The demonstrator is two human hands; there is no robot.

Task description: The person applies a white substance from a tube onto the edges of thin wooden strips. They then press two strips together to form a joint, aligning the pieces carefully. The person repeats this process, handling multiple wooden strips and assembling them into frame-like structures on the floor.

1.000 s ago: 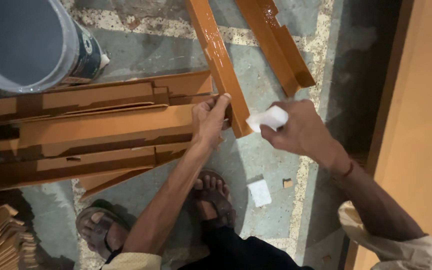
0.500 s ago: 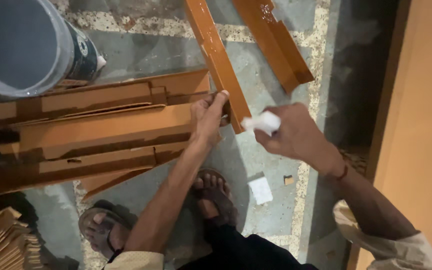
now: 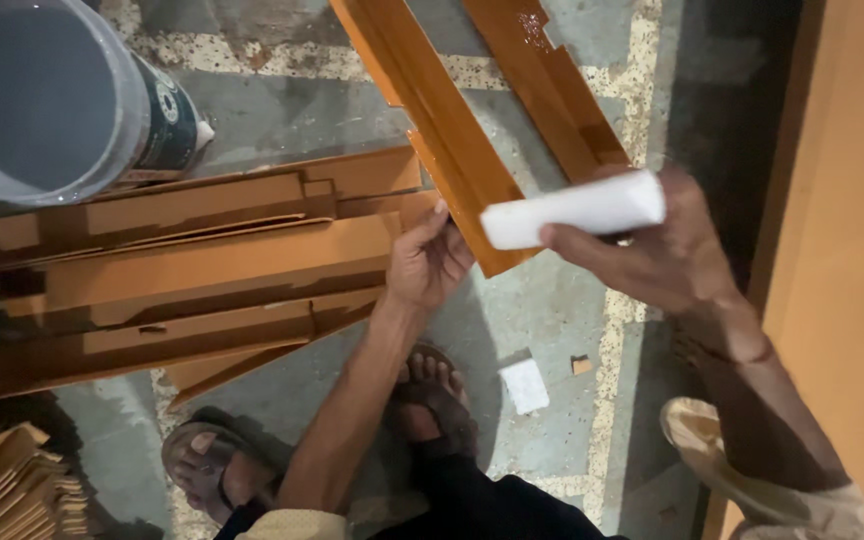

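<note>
My left hand (image 3: 425,262) grips the near end of a long orange-brown wooden strip (image 3: 422,110) that runs up and away across the floor. My right hand (image 3: 667,245) is raised above the floor and holds a white rectangular block (image 3: 572,210) by one end, level with the strip's near end. A second similar strip (image 3: 547,85) lies parallel to the first, just right of it. My two sandalled feet (image 3: 437,400) rest on the grey floor below my hands.
A stack of orange-brown wooden pieces (image 3: 182,270) lies to the left. A grey bucket (image 3: 47,100) stands at the top left. Thin wood slats (image 3: 12,485) sit bottom left. A small white scrap (image 3: 525,385) lies on the floor. An orange panel (image 3: 847,250) fills the right edge.
My right hand has lifted the white block up and toward the camera, moving it right of the strip's end. My left hand stays on the strip.
</note>
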